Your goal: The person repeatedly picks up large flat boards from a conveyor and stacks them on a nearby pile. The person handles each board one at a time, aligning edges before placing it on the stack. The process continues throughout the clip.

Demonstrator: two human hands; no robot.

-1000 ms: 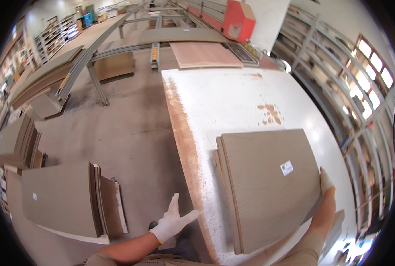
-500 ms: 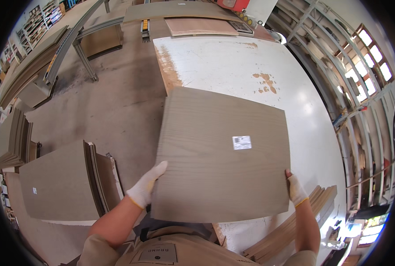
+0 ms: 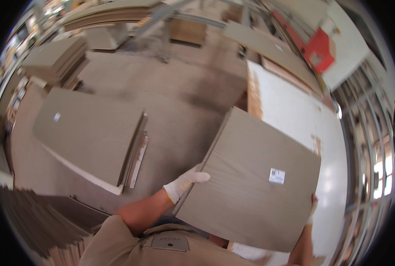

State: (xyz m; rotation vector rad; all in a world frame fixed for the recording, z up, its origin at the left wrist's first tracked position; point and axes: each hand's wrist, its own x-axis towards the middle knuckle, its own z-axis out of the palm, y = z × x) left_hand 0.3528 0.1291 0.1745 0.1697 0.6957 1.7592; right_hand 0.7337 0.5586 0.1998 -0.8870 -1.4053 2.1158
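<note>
Between my two hands is a stack of grey-brown wood-grain panels (image 3: 246, 195), with a white label (image 3: 277, 176) on the top one. My gloved left hand (image 3: 187, 181) grips its left edge, thumb over the top face. On the opposite edge my right hand (image 3: 313, 207) is closed, mostly hidden behind the panels. The stack is tilted, overlapping the white worktable (image 3: 290, 106) in view; whether it touches the table I cannot tell.
A low stack of similar panels (image 3: 91, 133) lies to the left, with another stack (image 3: 58, 57) beyond it. Many thin boards (image 3: 38, 221) stand at the lower left. Far right are metal racks (image 3: 379, 128); a red box (image 3: 320, 49) is at the back right.
My view has swung left, so the table and racks sit further right and the left stacks show more. The panels stay in both hands and now look more turned and tilted.
</note>
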